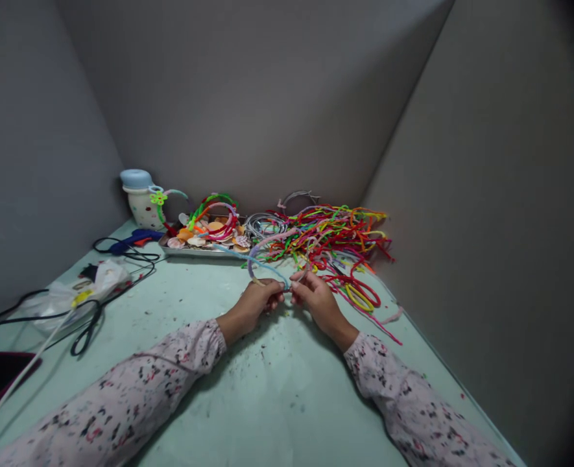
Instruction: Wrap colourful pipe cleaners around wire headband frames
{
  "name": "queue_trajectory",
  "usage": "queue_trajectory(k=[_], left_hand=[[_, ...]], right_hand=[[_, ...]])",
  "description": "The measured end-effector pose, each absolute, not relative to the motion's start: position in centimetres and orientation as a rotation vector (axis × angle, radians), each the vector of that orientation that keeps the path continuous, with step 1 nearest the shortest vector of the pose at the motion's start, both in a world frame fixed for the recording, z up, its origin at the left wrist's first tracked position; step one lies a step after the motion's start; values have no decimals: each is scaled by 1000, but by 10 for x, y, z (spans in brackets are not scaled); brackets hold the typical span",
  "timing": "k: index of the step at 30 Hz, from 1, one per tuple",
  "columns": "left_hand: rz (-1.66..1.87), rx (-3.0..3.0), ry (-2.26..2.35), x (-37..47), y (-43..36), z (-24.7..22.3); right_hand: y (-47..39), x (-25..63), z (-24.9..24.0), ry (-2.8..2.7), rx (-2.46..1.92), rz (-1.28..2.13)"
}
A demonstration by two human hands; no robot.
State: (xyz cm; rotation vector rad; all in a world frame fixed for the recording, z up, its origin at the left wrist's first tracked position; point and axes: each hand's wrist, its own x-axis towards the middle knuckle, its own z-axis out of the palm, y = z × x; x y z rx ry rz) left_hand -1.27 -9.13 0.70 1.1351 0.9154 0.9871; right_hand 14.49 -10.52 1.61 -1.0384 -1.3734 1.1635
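Item: one headband (262, 242), wrapped in pastel pipe cleaner, yellowish into mauve into pink. Location, as I logged it from my remote seat: directly ahead of the hands, just above the tabletop (287, 395), its arc bowed away from me and leaning toward the right at its far side.

Item: one pale blue pipe cleaner (270, 266), loose along most of its length. Its long axis ran from the fingertips away and to the left, crossing the headband's lower left side; the free tip pointed toward the shell tray (203, 253).

Left hand (255, 303): pinched narrow on the near, yellowish end of the headband; I judged it the nearer of the two to the arc. Right hand (318, 301): pinched narrow, on the blue strand's near end by my reading, fingertips just beside the left's. Exact contact: too small for me to tell.

Key relation, in my judgement: strand and band met in the small gap between both thumbs, the strand's free length lying on the left hand's side.

Adjacent stock: tangled pipe cleaners (335, 233), beyond the right hand.
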Motion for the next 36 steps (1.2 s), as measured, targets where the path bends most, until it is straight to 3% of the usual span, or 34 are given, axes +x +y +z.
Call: queue_trajectory(k=[36], left_hand=[[1052,1307,983,-12,-97,8]], right_hand=[[-101,139,5,-1364,-1085,1225]])
